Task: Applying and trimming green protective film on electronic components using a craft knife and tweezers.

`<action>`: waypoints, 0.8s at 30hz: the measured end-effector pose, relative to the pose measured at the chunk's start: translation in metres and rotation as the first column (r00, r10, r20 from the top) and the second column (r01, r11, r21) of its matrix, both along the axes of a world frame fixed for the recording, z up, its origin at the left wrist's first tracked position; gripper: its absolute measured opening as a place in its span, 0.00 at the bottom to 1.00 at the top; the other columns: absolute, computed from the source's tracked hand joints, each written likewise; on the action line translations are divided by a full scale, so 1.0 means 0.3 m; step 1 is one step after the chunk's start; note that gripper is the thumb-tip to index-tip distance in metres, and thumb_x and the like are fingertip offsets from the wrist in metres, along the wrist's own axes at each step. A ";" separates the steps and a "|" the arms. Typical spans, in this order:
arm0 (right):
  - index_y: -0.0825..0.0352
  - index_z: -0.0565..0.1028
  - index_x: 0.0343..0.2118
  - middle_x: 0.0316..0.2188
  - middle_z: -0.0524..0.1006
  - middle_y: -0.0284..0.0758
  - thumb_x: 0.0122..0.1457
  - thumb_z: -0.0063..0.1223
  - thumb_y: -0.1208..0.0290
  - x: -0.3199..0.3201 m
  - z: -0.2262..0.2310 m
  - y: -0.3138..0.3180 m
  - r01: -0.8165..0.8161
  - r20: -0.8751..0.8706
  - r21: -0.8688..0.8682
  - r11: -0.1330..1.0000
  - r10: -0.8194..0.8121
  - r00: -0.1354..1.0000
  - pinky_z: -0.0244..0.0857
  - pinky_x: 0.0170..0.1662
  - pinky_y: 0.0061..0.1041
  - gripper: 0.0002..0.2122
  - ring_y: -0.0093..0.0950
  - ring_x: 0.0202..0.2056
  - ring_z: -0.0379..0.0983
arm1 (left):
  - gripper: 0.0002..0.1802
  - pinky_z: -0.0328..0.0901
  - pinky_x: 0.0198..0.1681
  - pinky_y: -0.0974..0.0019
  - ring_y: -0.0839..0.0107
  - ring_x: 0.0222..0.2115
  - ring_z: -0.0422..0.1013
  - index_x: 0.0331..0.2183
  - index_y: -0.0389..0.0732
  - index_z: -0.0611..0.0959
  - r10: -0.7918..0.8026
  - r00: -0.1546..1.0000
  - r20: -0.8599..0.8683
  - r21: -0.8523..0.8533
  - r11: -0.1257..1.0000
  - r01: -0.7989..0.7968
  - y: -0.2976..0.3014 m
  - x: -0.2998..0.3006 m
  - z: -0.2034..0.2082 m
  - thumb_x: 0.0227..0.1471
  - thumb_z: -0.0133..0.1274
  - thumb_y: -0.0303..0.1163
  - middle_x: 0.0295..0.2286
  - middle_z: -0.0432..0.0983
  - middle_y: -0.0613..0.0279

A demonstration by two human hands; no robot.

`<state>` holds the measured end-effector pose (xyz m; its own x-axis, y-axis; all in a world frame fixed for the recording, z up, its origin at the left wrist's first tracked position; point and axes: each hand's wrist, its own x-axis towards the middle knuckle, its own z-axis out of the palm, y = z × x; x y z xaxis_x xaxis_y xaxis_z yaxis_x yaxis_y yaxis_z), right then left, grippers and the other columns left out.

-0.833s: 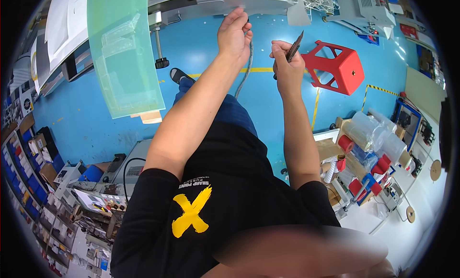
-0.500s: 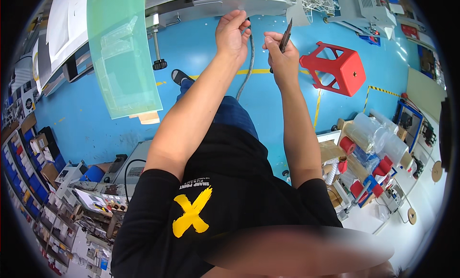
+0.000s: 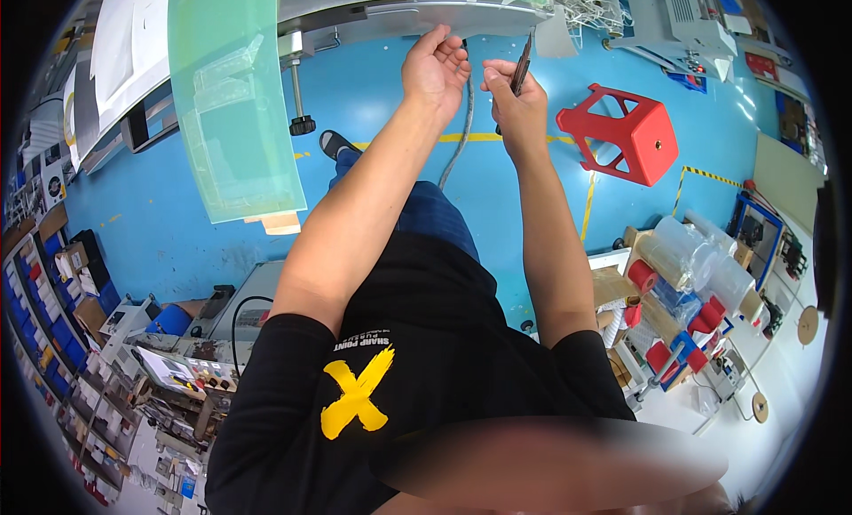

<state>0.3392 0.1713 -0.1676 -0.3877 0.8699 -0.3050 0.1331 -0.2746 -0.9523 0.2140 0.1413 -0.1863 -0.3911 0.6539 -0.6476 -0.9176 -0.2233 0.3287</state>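
Note:
My left hand [image 3: 435, 71] is raised in front of the grey machine edge [image 3: 444, 20], palm up, its fingers loosely bent and apart. I see nothing held in it. To its right, my right hand [image 3: 519, 107] grips dark, slim tweezers [image 3: 522, 71] whose fine point is up and away from me. Their rear end sticks out below the hand. My right index finger and thumb come close together toward the left hand; anything tiny between them is too small to make out. A grey cable [image 3: 465, 125] runs down to the floor behind the hands.
A green translucent sheet [image 3: 231, 133] hangs at the left, beside a black-knobbed levelling foot [image 3: 302, 125]. A red stool [image 3: 635, 133] lies on its side on the blue floor at the right. White scrap strips [image 3: 586, 9] are heaped far right. Plastic-wrapped rolls [image 3: 683, 253] crowd the right.
The view has shifted slightly, so the machine edge shows lower. The tweezers stand a little more upright, and the right hand has moved slightly left. My left hand's fingers have uncurled a little.

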 end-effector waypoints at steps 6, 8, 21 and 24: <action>0.68 0.77 0.43 0.27 0.75 0.28 0.61 0.56 0.71 -0.002 -0.007 0.002 -0.007 0.006 -0.004 1.000 0.007 1.000 0.49 0.18 0.12 0.10 0.09 0.18 0.59 | 0.08 0.64 0.32 0.66 0.74 0.27 0.68 0.37 0.44 0.78 -0.043 0.999 -0.028 -0.021 0.999 0.043 0.006 -0.006 -0.007 0.56 0.55 0.36 0.27 0.72 0.68; 0.68 0.77 0.43 0.27 0.75 0.28 0.61 0.56 0.71 -0.004 -0.009 0.002 -0.011 0.015 -0.003 1.000 0.011 1.000 0.49 0.18 0.12 0.10 0.09 0.18 0.58 | 0.08 0.64 0.32 0.66 0.74 0.27 0.68 0.37 0.44 0.78 -0.049 0.998 -0.036 -0.026 0.998 0.048 0.007 -0.008 -0.007 0.56 0.55 0.36 0.27 0.72 0.68; 0.65 0.77 0.49 0.30 0.79 0.30 0.65 0.51 0.62 0.024 -0.080 0.209 -0.507 0.488 0.132 0.852 0.390 0.781 0.68 0.33 0.21 0.15 0.19 0.27 0.71 | 0.10 0.63 0.29 0.74 0.79 0.26 0.67 0.39 0.40 0.77 -0.109 0.905 -0.411 -0.252 0.968 0.003 -0.034 -0.011 -0.032 0.56 0.55 0.32 0.31 0.72 0.69; 0.64 0.77 0.48 0.27 0.80 0.33 0.62 0.53 0.59 0.017 -0.096 0.250 -0.579 0.573 0.245 0.778 0.365 0.734 0.70 0.34 0.26 0.17 0.24 0.27 0.74 | 0.10 0.63 0.30 0.74 0.80 0.26 0.67 0.39 0.40 0.78 -0.104 0.890 -0.445 -0.239 0.971 -0.006 -0.031 -0.009 -0.031 0.56 0.56 0.32 0.31 0.73 0.69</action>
<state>0.3443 0.2461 -0.1964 -0.6793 0.6910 -0.2471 0.5956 0.3224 -0.7357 0.2114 0.1322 -0.1956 -0.6478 0.5359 -0.5414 -0.6648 -0.0507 0.7453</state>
